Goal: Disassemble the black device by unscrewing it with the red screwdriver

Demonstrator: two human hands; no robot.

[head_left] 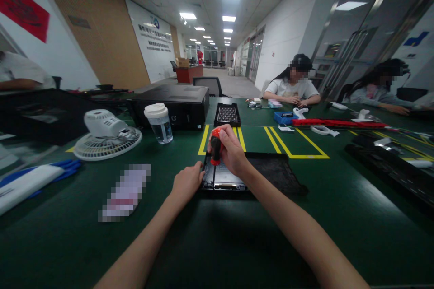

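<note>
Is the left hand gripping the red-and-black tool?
No, the right hand grips the red-and-black tool, while the left hand is at the black casing's left edge.

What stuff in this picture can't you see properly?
Head view: the tip of the red-and-black tool, lost against the black casing.
Head view: some fingers of the left hand, hidden behind the hand itself.
Head view: markings on the pale purple item, blurred into blocks.
Head view: the far end of the long white object, cut off by the left edge.
</note>
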